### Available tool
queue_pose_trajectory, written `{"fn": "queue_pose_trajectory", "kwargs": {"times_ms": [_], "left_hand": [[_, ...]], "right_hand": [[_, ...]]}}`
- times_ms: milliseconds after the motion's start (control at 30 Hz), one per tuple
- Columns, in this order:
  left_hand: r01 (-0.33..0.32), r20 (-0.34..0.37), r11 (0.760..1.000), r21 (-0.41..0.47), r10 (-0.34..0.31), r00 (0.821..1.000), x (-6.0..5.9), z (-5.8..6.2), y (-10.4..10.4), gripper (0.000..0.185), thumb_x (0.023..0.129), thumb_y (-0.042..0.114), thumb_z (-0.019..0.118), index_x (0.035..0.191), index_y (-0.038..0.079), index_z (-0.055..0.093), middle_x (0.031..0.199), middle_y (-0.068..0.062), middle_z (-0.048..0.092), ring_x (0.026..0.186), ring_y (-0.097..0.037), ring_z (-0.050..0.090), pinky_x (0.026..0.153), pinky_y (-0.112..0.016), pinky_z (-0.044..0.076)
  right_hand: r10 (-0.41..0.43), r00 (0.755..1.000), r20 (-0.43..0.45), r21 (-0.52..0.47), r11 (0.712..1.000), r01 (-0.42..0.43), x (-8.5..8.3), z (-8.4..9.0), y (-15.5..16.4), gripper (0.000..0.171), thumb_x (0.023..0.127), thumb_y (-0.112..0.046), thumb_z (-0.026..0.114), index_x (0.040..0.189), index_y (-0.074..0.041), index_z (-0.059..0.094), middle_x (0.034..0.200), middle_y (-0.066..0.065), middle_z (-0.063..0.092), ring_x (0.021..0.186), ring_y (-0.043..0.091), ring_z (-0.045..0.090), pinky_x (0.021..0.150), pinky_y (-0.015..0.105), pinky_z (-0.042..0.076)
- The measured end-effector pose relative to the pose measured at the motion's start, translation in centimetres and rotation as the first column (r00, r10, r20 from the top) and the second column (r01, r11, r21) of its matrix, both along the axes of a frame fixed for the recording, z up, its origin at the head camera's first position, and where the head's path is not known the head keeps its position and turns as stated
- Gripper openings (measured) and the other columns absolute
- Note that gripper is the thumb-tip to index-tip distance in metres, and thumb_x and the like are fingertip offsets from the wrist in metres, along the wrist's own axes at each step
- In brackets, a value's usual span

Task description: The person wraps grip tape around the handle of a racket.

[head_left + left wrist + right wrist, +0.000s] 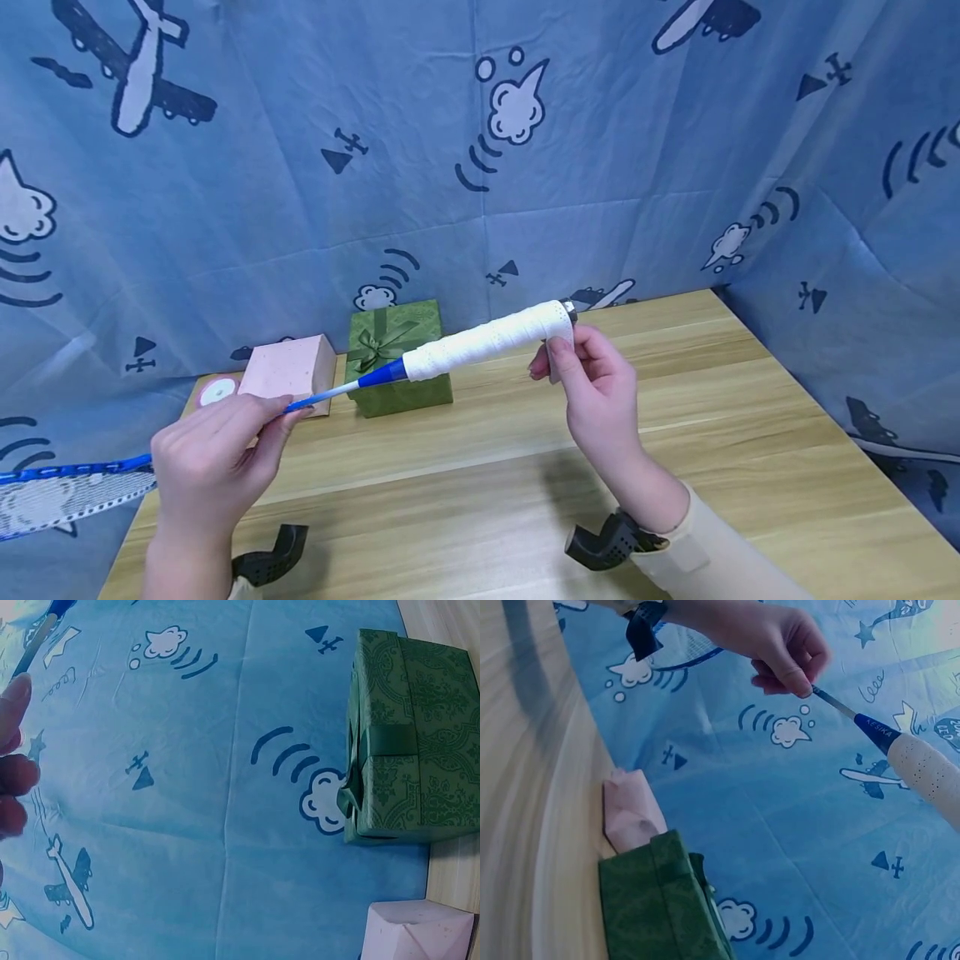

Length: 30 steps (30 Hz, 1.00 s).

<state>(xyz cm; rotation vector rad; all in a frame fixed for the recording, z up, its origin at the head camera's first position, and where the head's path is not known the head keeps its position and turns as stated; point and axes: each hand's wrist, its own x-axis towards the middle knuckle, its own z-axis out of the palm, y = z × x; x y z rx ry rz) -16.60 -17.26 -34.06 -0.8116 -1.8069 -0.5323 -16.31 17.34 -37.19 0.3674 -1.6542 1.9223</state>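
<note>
A blue badminton racket point(382, 372) is held tilted above the table, its handle up to the right and its strung head cut off at the left edge. My left hand point(213, 458) pinches its thin shaft; the right wrist view also shows this left hand point(791, 656) on the shaft, beside the blue cone. White perforated grip tape point(487, 340) is wound round the handle. At the butt end, my right hand point(600, 396) pinches a loose flap of the tape between thumb and fingers. The left wrist view catches only fingertips point(15, 776) at its left edge.
On the wooden table point(720, 433), a green gift box point(408, 400) with a bow stands behind the racket. Left of it are a pink box point(281, 367) and a round pink-and-white roll point(217, 391). A blue printed curtain point(420, 150) hangs behind the table and on its right.
</note>
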Motion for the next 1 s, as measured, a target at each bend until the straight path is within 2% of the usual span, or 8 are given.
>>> {"fn": "queue_pose_trajectory", "kwargs": {"times_ms": [200, 500, 667, 767, 867, 1000], "left_hand": [[0.002, -0.018, 1.0, 0.003, -0.002, 1.0, -0.07, 0.17, 0.07, 0.05, 0.102, 0.04, 0.065, 0.072, 0.001, 0.073, 0.062, -0.007, 0.064, 0.048, -0.017, 0.048, 0.042, -0.029, 0.034], [0.093, 0.014, 0.996, -0.017, -0.093, 0.996, -0.04, 0.67, 0.51, 0.048, 0.103, 0.039, 0.064, 0.071, 0.004, 0.072, 0.056, 0.004, 0.05, 0.048, -0.003, 0.033, 0.042, -0.018, 0.019], [0.078, 0.052, 0.996, -0.037, -0.076, 0.996, -0.07, 0.47, 0.27, 0.048, 0.102, 0.044, 0.064, 0.073, 0.006, 0.073, 0.057, 0.003, 0.056, 0.048, -0.004, 0.042, 0.042, -0.017, 0.027], [0.055, 0.045, 0.998, -0.041, -0.053, 0.998, -0.04, 0.25, 0.07, 0.048, 0.102, 0.043, 0.064, 0.074, 0.006, 0.074, 0.058, 0.002, 0.059, 0.048, -0.007, 0.046, 0.042, -0.02, 0.032], [0.036, 0.02, 0.998, -0.046, -0.035, 0.999, -0.03, 0.13, -0.02, 0.046, 0.103, 0.039, 0.064, 0.074, 0.006, 0.074, 0.058, 0.001, 0.06, 0.046, -0.008, 0.044, 0.041, -0.021, 0.029], [0.017, -0.003, 0.998, -0.055, -0.017, 1.0, -0.06, 0.31, 0.1, 0.047, 0.103, 0.04, 0.064, 0.073, 0.006, 0.075, 0.056, 0.0, 0.058, 0.044, -0.009, 0.038, 0.04, -0.022, 0.023]], "right_hand": [[-0.021, 0.999, 0.043, -0.005, 1.0, 0.021, -0.13, -0.01, 0.07, 0.019, 0.104, -0.002, 0.057, 0.094, 0.014, 0.058, 0.074, 0.005, 0.067, 0.068, 0.015, 0.065, 0.071, 0.026, 0.058], [-0.051, 0.999, -0.015, -0.002, 0.999, 0.051, -0.18, -0.04, 0.02, 0.026, 0.107, -0.005, 0.052, 0.092, 0.015, 0.06, 0.07, 0.005, 0.067, 0.062, 0.015, 0.063, 0.065, 0.025, 0.056], [-0.085, 0.996, 0.002, -0.007, 0.996, 0.085, -0.13, 0.0, 0.04, 0.025, 0.106, -0.005, 0.056, 0.093, 0.015, 0.063, 0.068, 0.004, 0.067, 0.06, 0.014, 0.063, 0.064, 0.024, 0.056], [-0.124, 0.992, 0.019, 0.001, 0.992, 0.124, -0.06, 0.02, -0.04, 0.025, 0.105, -0.006, 0.058, 0.091, 0.013, 0.065, 0.067, 0.004, 0.067, 0.058, 0.014, 0.062, 0.062, 0.022, 0.054], [-0.15, 0.988, 0.038, 0.011, 0.989, 0.15, -0.01, 0.09, -0.12, 0.024, 0.104, -0.007, 0.061, 0.091, 0.012, 0.065, 0.066, 0.004, 0.066, 0.058, 0.014, 0.062, 0.063, 0.021, 0.053], [-0.127, 0.991, 0.042, 0.014, 0.992, 0.127, 0.03, 0.19, -0.21, 0.022, 0.104, -0.007, 0.06, 0.095, 0.013, 0.063, 0.069, 0.005, 0.066, 0.065, 0.016, 0.063, 0.069, 0.022, 0.053]]}}
